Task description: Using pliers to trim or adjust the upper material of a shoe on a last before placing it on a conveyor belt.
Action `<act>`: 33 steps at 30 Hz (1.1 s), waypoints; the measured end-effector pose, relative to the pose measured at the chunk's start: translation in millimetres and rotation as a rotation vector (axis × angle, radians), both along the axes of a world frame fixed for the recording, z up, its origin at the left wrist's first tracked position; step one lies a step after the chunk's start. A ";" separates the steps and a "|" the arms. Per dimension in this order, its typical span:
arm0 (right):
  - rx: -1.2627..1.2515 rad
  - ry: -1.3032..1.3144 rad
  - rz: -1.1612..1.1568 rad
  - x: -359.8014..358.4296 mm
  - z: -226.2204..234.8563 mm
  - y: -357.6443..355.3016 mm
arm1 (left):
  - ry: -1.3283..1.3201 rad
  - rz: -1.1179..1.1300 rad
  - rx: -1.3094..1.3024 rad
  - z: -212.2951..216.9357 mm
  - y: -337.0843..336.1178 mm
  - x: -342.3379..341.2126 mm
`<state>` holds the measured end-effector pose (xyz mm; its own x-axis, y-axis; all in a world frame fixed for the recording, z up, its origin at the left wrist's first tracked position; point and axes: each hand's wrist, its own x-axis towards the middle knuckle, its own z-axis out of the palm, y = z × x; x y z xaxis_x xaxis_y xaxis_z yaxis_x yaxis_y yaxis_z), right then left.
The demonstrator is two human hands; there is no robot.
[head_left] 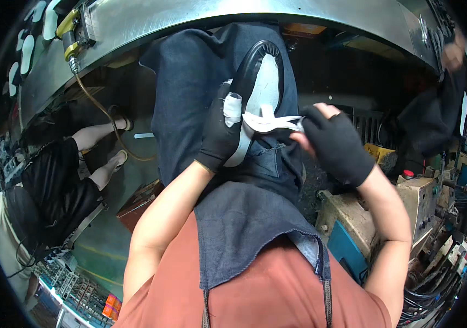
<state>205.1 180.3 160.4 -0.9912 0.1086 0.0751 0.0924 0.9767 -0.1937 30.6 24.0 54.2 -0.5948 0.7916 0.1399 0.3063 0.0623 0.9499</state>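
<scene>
- Black shoe: sole up on the denim apron, at the left hand's fingers and toe pointing away from both hands.
- Left hand: black fingerless glove, wrapped thumb, closed around the shoe's near side.
- Right hand: slightly blurred, appears to pinch the white strip, which spans from the shoe to its fingertips.
- Handling, judged: shoe firm underneath, upper smooth and perhaps slippery; best held around the midsection. Strip light, flexible, may tear; best gripped at its end.
- Metal bench: beyond both hands.
</scene>
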 end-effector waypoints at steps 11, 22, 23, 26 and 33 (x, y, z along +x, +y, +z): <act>-0.515 -0.001 0.462 -46.4 24.2 -25.2 | -0.392 -0.357 -0.204 19.4 -27.4 -25.0; -1.409 -0.103 -1.165 49.9 -55.7 -101.2 | -0.495 -0.194 -0.252 31.6 -25.8 -33.1; -1.508 0.028 -1.178 43.6 -73.8 -123.0 | -0.495 -0.125 -0.250 35.5 -25.6 -27.4; -1.460 0.210 -1.003 30.2 -80.4 -145.0 | -0.839 -0.143 -0.255 34.5 -25.6 -29.5; -1.365 0.131 -0.819 27.1 -80.5 -108.4 | -0.482 -0.184 -0.237 4.2 -70.1 7.0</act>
